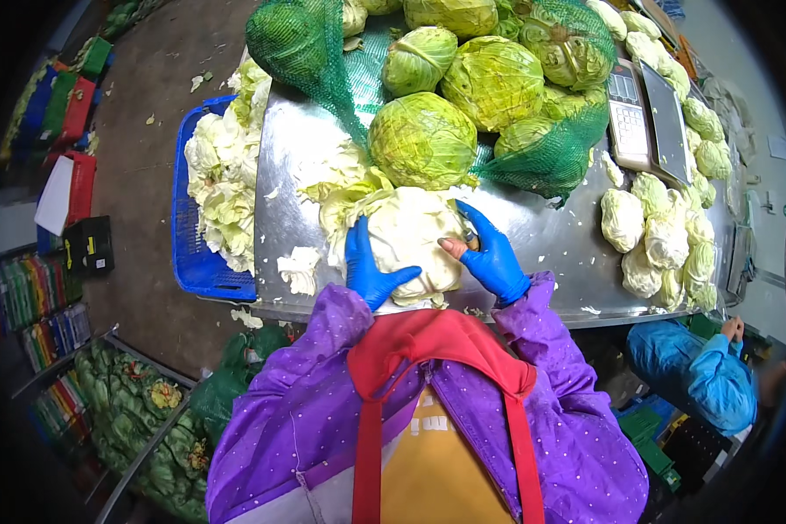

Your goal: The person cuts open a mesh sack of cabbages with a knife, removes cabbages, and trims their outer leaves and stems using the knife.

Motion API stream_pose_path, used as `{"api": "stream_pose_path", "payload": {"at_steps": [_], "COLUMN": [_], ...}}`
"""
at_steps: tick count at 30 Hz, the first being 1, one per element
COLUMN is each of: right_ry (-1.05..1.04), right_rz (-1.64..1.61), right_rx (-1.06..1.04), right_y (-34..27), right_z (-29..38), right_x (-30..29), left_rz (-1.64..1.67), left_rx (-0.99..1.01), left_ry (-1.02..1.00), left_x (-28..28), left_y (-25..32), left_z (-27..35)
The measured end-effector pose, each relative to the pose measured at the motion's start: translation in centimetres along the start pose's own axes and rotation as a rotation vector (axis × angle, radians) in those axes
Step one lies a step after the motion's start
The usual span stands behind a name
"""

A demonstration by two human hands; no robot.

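Observation:
A pale, peeled cabbage (409, 236) rests on the steel table (530, 262) right before me. My left hand (373, 268), in a blue glove, lies against its left side with thumb and fingers spread. At its right side is my right hand (491, 252), also gloved in blue, with the thumb tip bare; it holds a small tool by a wooden handle (473, 241). The rest of that tool is hidden. Loose outer leaves (334, 196) lie to the left of the cabbage, and a green cabbage (423, 141) sits just behind it.
Several green cabbages (493, 84) lie in an open green net bag (543, 160) at the back. A blue basket (187, 216) of leaves stands left. On the right are a digital scale (629, 121) and peeled cabbages (667, 241). A person in blue (701, 373) is at lower right.

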State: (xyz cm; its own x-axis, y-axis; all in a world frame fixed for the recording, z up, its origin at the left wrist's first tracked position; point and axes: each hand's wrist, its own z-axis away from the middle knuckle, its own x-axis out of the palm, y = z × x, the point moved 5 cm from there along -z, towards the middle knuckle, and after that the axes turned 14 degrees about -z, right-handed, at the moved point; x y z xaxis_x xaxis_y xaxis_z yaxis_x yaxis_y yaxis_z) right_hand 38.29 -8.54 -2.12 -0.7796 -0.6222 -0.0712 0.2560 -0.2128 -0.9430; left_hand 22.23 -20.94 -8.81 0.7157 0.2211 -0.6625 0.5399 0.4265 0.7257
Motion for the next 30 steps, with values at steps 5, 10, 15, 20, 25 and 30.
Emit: {"api": "stream_pose_path", "payload": {"at_steps": [5, 10, 15, 20, 25, 30], "right_ry": [-0.005, -0.164, -0.224, -0.273, -0.301, -0.311], "right_rz": [0.56, 0.788, 0.789, 0.776, 0.742, 0.721], "right_rx": [-0.11, 0.081, 0.09, 0.123, 0.261, 0.266], "right_y": [-1.2, 0.1, 0.8, 0.4, 1.5, 1.5], "right_z": [2.2, 3.9, 3.8, 3.8, 4.3, 3.4], "right_x": [-1.4, -1.9, -2.3, -1.9, -2.5, -2.4], "left_rz": [-0.044, -0.05, -0.015, 0.04, 0.048, 0.099], "left_rx": [-0.009, -0.002, 0.032, 0.024, 0.057, 0.086], "left_ry": [-0.001, 0.012, 0.027, 0.073, 0.069, 0.077], "left_x": [0.8, 0.6, 1.0, 1.7, 1.5, 2.0], "left_y": [1.5, 1.7, 1.4, 0.6, 1.7, 1.2], "left_z": [0.0, 0.0, 0.1, 0.3, 0.0, -0.4]}}
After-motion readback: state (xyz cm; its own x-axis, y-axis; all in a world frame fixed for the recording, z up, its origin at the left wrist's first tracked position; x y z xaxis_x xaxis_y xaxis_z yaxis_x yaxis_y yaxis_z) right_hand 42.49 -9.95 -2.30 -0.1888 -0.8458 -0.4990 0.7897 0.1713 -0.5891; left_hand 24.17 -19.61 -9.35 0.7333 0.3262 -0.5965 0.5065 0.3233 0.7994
